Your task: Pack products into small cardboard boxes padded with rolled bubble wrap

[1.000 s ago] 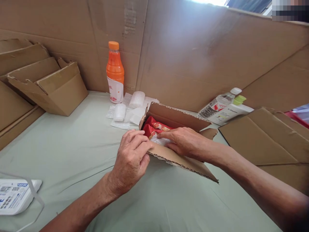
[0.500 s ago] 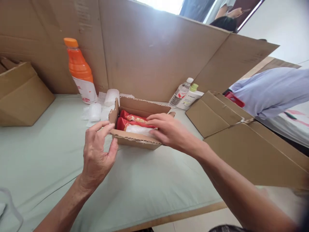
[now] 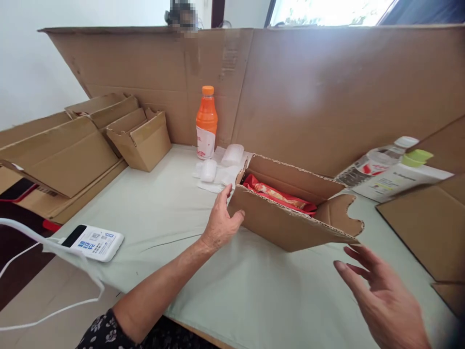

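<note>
A small cardboard box stands open-topped on the pale green cloth, its torn right flap sticking outward. Red shiny food packets lie inside it; the near wall hides their lower part. My left hand is at the box's near left corner, fingers apart; whether it touches the cardboard is unclear. Off the box's right end, my right hand hangs open and holds nothing. Behind my left hand lie rolls of white wrap, one nearer and one farther.
An orange-capped bottle stands by the cardboard screen. At right a clear bottle and a white tube lean near more cardboard. Boxes crowd the left. A white power bank with cables sits at the left edge.
The view has swung left. My right hand has come out of the box and moved to its right end. My left hand remains by the left corner. The white wrap inside no longer shows.
</note>
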Demonstrator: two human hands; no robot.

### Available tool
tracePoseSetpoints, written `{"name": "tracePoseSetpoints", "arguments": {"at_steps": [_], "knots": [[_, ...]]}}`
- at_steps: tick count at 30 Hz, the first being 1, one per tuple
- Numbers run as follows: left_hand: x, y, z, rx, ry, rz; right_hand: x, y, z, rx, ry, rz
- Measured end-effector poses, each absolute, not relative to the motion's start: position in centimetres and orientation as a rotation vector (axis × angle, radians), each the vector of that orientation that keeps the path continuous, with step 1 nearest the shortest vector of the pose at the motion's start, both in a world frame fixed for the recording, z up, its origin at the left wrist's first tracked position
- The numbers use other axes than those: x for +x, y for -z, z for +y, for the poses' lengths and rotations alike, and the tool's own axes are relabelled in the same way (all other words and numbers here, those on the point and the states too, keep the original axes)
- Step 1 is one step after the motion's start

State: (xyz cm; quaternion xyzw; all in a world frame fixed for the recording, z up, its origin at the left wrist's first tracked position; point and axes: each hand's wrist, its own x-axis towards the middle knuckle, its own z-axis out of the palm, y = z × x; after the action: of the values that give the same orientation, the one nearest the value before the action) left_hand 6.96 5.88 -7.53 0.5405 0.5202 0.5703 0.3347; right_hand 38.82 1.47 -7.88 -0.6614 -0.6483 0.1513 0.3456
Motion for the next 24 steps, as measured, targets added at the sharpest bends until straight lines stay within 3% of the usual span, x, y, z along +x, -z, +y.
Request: {"name": "tracePoseSetpoints", "arguments": {"at_steps": [5, 15, 24], "knots": [[7.1, 7.8, 5.9, 1.371, -1.462, 1.308, 33.3, 7.8, 3.5, -1.594, -0.639, -1.542], [3.5, 11.3, -4.1, 1.277, -1.545, 1.582, 27.7, 9.3, -5.3, -1.529, -0.402, -1.622], [0.1, 13.0, -13.5, 1.377, -1.462, 1.881, 26.7, 10.9, -8.4, -1.523, -0.438, -1.657]]}}
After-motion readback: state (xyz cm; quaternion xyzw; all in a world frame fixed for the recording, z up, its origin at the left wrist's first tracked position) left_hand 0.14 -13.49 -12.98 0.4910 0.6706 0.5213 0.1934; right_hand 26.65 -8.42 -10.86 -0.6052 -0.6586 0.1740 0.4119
